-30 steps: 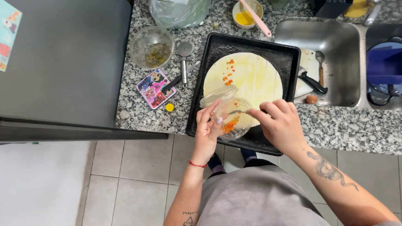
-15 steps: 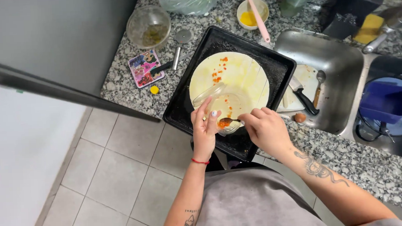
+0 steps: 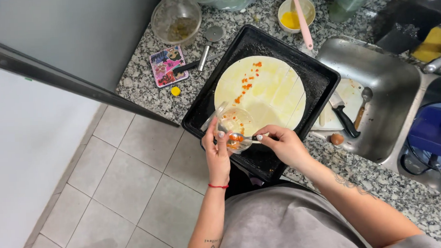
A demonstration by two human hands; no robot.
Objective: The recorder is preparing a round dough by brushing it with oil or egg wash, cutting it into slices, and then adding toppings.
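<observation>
Head view, looking down on a granite counter (image 3: 144,87) that runs from upper left to lower right of the frame. Upper left: a clear glass bowl (image 3: 176,19) with dark residue, a small colourful card (image 3: 167,67) below it, and a small yellow piece (image 3: 176,91) on the stone.

Centre: a black baking tray (image 3: 317,80) carrying a round pale dough sheet (image 3: 269,94) dotted with orange bits. At the tray's lower left corner the left hand (image 3: 217,154) is closed round a small glass bowl (image 3: 235,126), fingers wrapped on its near wall and tipping it toward the dough. Just right of it the right hand (image 3: 286,146) pinches a metal spoon (image 3: 241,137) by the handle, the spoon's end lying inside the bowl among orange pieces.

The small bowl is judged light, rigid, breakable and likely slick where wet; a grip round the wall with the thumb over the rim, as shown, appears soundest. The spoon is stiff and light, best held at mid-handle. The dough looks soft and easily torn.

Upper centre: a pale bowl of yellow liquid (image 3: 291,14) with a pink spatula (image 3: 300,16) resting across it. Right: a steel sink (image 3: 391,72) holding a black-handled knife (image 3: 344,118) and a wooden-handled utensil (image 3: 362,108).
</observation>
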